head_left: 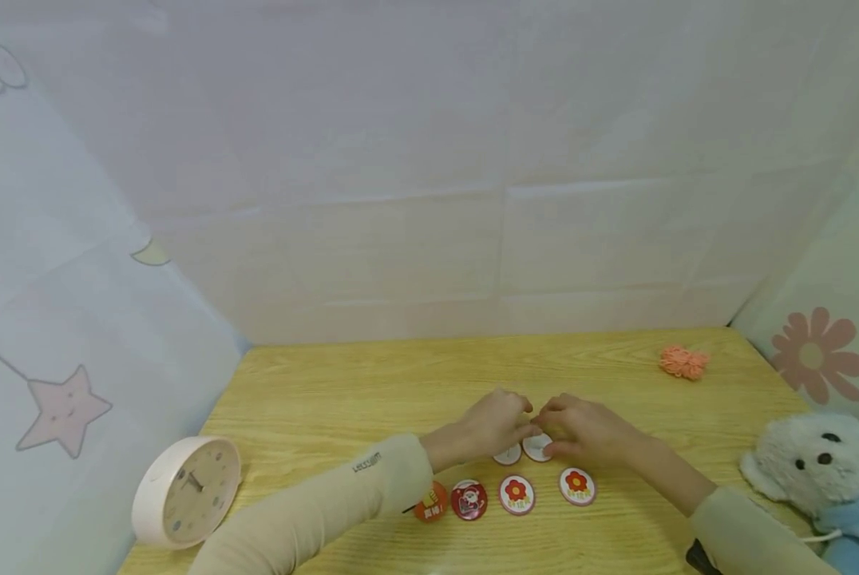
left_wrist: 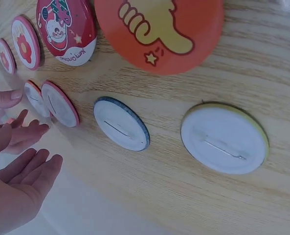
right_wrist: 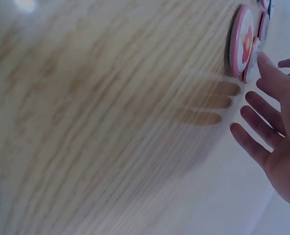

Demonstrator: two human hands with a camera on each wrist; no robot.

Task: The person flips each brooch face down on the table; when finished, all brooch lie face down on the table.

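Pin badges lie on the wooden table. Between my hands are two face-down badges, one pink-rimmed (left_wrist: 60,105) and one orange-rimmed (left_wrist: 35,99), white backs up, edges meeting. My left hand (head_left: 492,423) hovers over them with loosely bent fingers, gripping nothing visible. From the other side my right hand (head_left: 591,430) reaches in; its thumb is at the right badge's (head_left: 537,449) edge and its other fingers are spread. Two more face-down badges, blue-rimmed (left_wrist: 121,123) and yellow-rimmed (left_wrist: 224,138), are hidden by the left arm in the head view.
A face-up row holds an orange thumbs-up badge (head_left: 431,503), a Santa badge (head_left: 469,500) and two flower badges (head_left: 517,495). A clock (head_left: 188,493) stands left, a teddy bear (head_left: 821,471) sits right, and coral yarn (head_left: 684,362) lies at the back right.
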